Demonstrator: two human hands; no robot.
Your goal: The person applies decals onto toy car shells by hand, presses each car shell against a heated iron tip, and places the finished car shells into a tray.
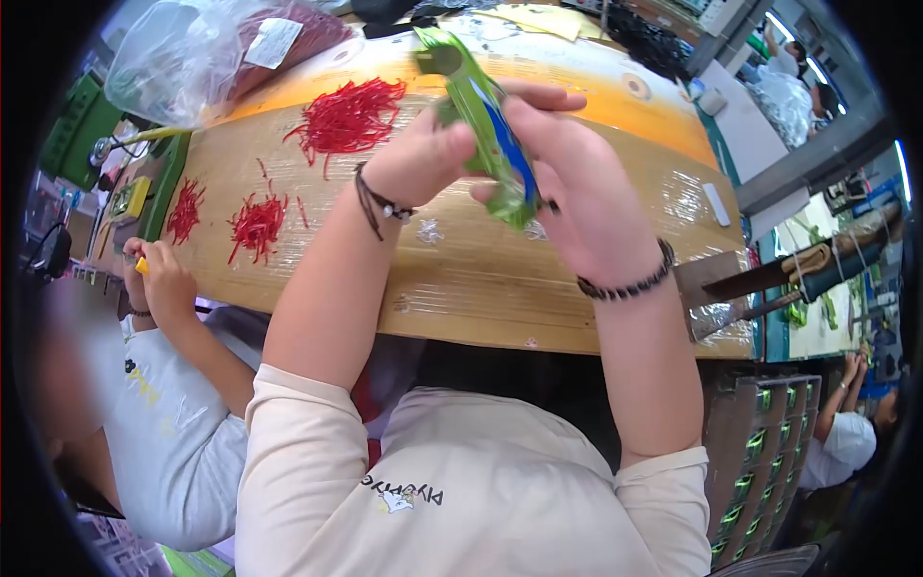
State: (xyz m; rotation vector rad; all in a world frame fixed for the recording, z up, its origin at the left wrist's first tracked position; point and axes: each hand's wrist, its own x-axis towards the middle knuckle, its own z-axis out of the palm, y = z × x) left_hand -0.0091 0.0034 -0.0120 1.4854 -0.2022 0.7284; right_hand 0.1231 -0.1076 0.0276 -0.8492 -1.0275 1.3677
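Cardboard-topped table (461, 279), 2 half-curled hands (514, 144), both touching 1 green packet (490, 135)

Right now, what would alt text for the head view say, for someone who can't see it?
A person's left hand and right hand hold a glossy green-and-blue plastic packet above a brown tabletop with piles of thin red strips; to the left, a co-worker's hand holds something small and yellow.

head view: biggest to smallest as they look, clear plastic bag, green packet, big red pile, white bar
1. Clear plastic bag
2. Green packet and big red pile: too alike to rank, with the packet held nearer the camera
3. White bar
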